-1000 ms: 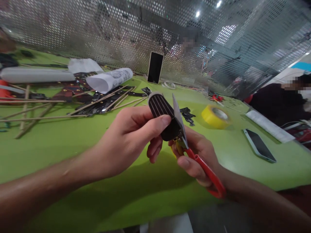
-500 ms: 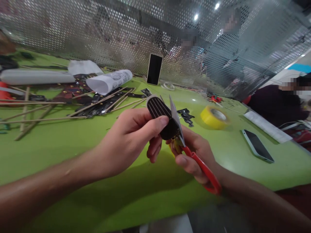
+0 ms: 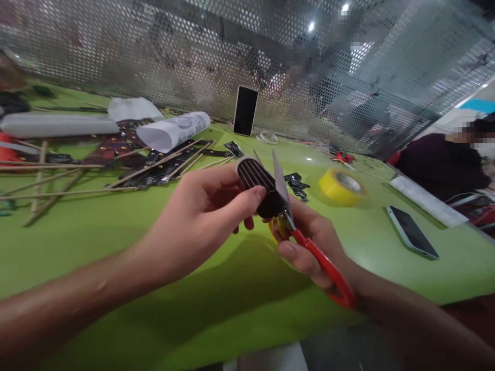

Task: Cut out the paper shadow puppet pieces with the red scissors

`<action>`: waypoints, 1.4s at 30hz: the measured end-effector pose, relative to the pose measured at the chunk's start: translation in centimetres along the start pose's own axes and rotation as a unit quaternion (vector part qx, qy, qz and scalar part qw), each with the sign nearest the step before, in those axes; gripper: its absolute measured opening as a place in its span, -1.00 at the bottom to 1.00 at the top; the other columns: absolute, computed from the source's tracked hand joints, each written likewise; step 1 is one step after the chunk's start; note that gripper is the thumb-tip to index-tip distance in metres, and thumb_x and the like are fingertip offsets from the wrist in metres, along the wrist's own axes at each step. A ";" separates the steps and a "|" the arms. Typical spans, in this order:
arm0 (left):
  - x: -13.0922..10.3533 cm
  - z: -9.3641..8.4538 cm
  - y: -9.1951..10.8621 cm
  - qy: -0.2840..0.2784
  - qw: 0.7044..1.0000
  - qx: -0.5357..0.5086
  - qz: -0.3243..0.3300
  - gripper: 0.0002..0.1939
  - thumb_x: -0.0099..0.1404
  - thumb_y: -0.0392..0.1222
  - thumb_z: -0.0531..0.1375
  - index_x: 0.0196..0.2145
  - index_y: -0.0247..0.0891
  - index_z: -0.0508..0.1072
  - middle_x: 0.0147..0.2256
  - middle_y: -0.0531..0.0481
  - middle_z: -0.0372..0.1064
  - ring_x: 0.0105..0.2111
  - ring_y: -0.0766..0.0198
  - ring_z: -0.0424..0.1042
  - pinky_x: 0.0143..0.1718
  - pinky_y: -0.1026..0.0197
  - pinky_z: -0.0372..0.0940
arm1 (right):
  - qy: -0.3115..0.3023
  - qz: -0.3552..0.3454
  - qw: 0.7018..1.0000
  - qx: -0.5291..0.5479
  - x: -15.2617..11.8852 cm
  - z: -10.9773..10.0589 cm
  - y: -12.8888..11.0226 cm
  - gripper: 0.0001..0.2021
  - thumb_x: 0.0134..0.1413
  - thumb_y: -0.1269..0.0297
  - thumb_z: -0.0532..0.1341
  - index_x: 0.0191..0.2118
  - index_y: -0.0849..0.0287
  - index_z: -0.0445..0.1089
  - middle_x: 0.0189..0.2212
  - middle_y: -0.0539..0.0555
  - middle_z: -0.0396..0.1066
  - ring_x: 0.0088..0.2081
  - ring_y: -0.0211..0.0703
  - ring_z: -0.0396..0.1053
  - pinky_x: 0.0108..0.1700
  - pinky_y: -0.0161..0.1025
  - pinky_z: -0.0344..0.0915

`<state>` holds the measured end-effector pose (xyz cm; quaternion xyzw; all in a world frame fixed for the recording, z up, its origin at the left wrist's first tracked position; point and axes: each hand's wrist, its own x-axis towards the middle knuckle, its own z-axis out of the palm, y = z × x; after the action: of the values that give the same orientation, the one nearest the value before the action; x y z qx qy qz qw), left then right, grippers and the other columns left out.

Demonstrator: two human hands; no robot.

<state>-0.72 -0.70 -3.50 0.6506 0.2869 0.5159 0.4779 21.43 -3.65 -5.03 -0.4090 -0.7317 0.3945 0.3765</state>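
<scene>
My left hand pinches a black piece with thin pale stripes and a rounded, light-edged end, its thumb lying on the striped face. My right hand grips a pair of scissors with a red handle; a yellow part shows near the pivot. The scissor blades point up and away from me, slightly parted, and the black piece lies against or between them; I cannot tell which. Both hands are close together above the green table. Some fingers of each hand are hidden behind the black piece and the scissors.
On the left lie several thin wooden sticks, dark cut pieces and a rolled printed paper. A phone stands against the perforated metal screen. To the right are yellow tape, another phone and a person.
The black piece has turned and shifted slightly right against the scissors. My left fingers beneath it have curled up and back. The scissors have hardly moved.
</scene>
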 end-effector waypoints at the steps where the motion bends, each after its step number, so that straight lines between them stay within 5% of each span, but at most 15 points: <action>1: 0.1 -0.1 0.0 0.029 0.999 -0.005 0.023 -0.88 0.38 -0.21 0.40 -0.31 -0.24 0.57 -0.44 0.08 0.56 -0.49 0.38 0.51 -0.53 0.40 0.40 | 0.002 0.006 1.000 -0.010 0.0 -0.1 0.1 -0.67 0.19 0.00 0.43 -0.09 0.11 0.49 -0.12 0.10 0.40 -0.20 -0.10 0.40 -0.21 -0.16 0.40; 4: 0.4 -0.5 -0.1 0.069 0.995 0.007 0.066 -0.83 0.37 -0.22 0.43 -0.31 -0.20 0.51 -0.46 0.10 0.55 -0.51 0.39 0.50 -0.55 0.38 0.41 | -0.002 0.007 0.999 -0.036 0.0 -0.3 0.3 -0.80 0.21 0.17 0.41 -0.11 0.10 0.49 -0.23 0.05 0.36 -0.27 -0.15 0.32 -0.31 -0.22 0.31; 12: 0.5 -0.9 0.0 -0.041 0.999 -0.013 -0.002 -0.75 0.42 -0.28 0.33 -0.45 -0.21 0.46 -0.57 0.09 0.48 -0.60 0.38 0.47 -0.54 0.34 0.42 | 0.000 -0.016 0.998 0.064 -0.1 -0.2 0.4 -0.86 0.21 0.42 0.34 -0.14 0.10 0.48 -0.33 -0.03 0.30 -0.42 -0.26 0.23 -0.47 -0.30 0.19; 17: 0.3 -0.4 0.3 -0.089 0.996 -0.017 -0.011 -0.79 0.41 -0.33 0.26 -0.43 -0.27 0.47 -0.54 0.10 0.47 -0.59 0.40 0.48 -0.54 0.39 0.43 | -0.004 -0.032 0.999 0.033 -0.2 -0.5 0.2 -0.88 0.26 0.40 0.32 -0.11 0.07 0.52 -0.38 -0.03 0.33 -0.43 -0.22 0.25 -0.45 -0.25 0.21; 23: 0.0 -0.2 0.3 -0.114 0.993 0.012 -0.010 -0.70 0.56 -0.21 0.18 -0.38 -0.28 0.48 -0.55 0.08 0.44 -0.59 0.40 0.45 -0.54 0.40 0.40 | -0.009 -0.041 0.999 0.012 0.0 -0.4 -0.9 -0.86 0.23 0.38 0.32 -0.35 0.05 0.40 -0.42 0.01 0.32 -0.33 -0.08 0.35 -0.34 -0.15 0.29; 42: -0.3 -0.3 0.7 -0.114 0.991 0.066 0.011 -0.66 0.56 -0.15 0.16 -0.43 -0.21 0.41 -0.59 0.13 0.36 -0.62 0.42 0.34 -0.57 0.39 0.23 | -0.010 -0.059 0.996 0.059 -0.7 -0.2 -0.5 -0.93 0.35 0.34 0.30 -0.22 0.03 0.45 -0.43 -0.01 0.29 -0.50 -0.20 0.20 -0.49 -0.19 0.21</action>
<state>-1.14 -1.16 -2.95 0.7383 0.2564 0.4236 0.4579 21.69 -4.43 -4.68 -0.3383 -0.7338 0.4176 0.4155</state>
